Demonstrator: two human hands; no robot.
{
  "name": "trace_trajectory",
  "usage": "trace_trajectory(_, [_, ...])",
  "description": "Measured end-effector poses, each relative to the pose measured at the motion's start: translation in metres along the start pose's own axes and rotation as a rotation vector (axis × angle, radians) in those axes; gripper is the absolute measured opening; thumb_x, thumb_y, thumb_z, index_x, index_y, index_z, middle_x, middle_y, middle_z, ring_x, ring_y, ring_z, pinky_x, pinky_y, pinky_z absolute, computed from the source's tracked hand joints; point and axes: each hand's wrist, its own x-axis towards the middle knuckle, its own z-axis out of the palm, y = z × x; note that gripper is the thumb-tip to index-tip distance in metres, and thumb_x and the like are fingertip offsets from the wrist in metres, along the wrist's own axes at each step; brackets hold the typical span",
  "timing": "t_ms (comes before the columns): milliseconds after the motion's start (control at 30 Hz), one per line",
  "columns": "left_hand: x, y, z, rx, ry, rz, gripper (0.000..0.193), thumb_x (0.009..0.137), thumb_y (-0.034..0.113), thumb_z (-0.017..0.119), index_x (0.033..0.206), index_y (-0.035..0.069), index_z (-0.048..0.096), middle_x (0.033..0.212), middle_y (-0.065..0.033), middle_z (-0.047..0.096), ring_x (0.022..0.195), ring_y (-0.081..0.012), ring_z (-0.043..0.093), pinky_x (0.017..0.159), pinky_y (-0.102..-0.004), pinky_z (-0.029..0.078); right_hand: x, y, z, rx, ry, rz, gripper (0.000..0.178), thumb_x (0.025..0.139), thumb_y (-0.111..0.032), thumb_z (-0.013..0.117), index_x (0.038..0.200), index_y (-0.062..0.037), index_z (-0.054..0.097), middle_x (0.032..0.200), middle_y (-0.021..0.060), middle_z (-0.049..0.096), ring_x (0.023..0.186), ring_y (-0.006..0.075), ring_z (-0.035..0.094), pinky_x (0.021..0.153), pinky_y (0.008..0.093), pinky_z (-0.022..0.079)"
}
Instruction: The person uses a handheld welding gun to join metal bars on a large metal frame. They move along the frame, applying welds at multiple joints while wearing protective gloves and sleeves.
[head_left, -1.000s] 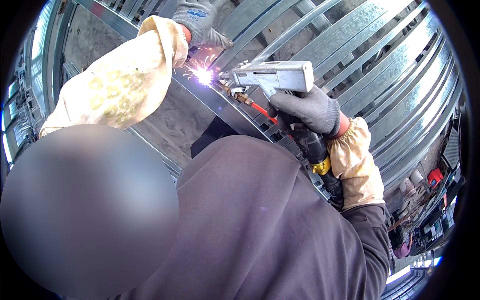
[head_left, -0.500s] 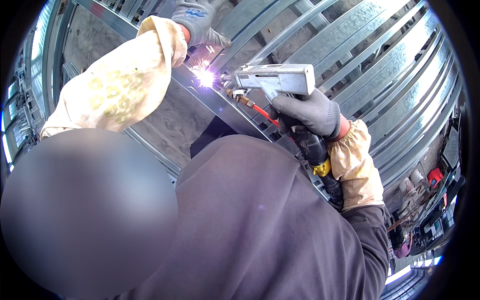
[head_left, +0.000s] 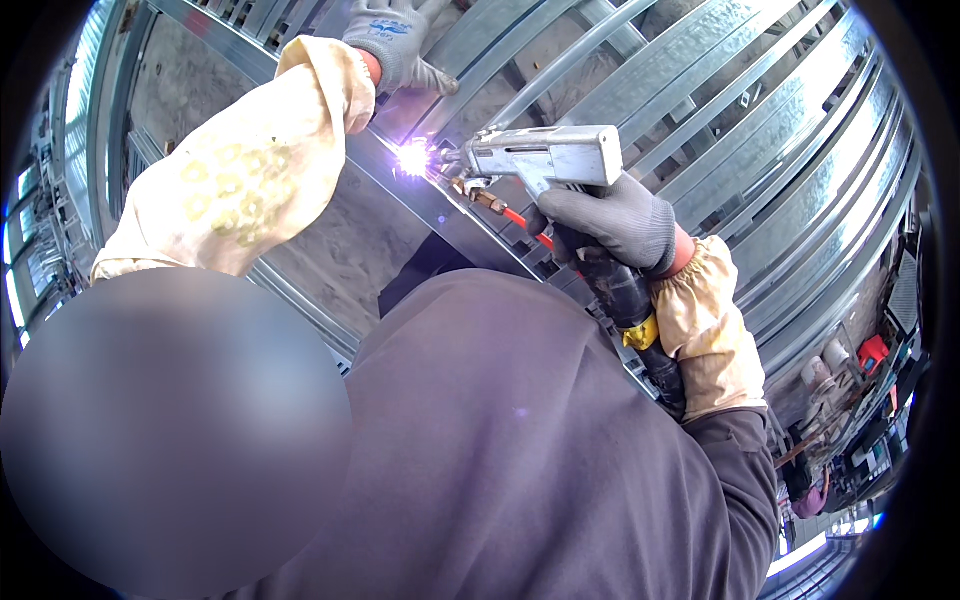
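Note:
My right hand (head_left: pixel 625 222), in a grey glove, is wrapped round the handle of a silver welding gun (head_left: pixel 550 154). The gun's tip points left, and a bright violet-white arc (head_left: pixel 413 158) burns there against a long steel beam (head_left: pixel 400 190). A red hose (head_left: pixel 528 228) with a brass fitting runs beneath the gun, and a thick black cable (head_left: pixel 625 290) leaves its handle. Up and to the left of the arc, my left hand (head_left: pixel 395 45) rests on the metalwork in a grey glove, fingers spread and holding nothing I can see. The glare hides the weld spot.
Several parallel galvanized steel bars (head_left: pixel 690 110) fill the upper right. Yellow tape (head_left: pixel 641 333) wraps the cable beside my right forearm. A red object (head_left: pixel 872 352) and assorted gear lie at the far right. Concrete floor (head_left: pixel 330 260) shows under the frame.
The welding gun and my right hand have shifted slightly left. Fewer sparks fly from the arc. My left hand stays in nearly the same place.

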Motion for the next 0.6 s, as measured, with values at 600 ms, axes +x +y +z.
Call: trace_trajectory(600, [-0.028,0.075,0.032,-0.026,0.289,0.085,0.125,0.067,0.066,0.085,0.162,0.015,0.023,0.163,-0.0303,0.022,0.151,-0.0473,0.025,0.120,-0.0559,0.029,-0.054,0.038,-0.005,0.034,0.078,-0.016,0.051,0.095,-0.022,0.067,0.140,-0.0010,0.056,0.099,0.0049,0.071,0.075,0.0082,0.064,0.063,0.0248,0.052])
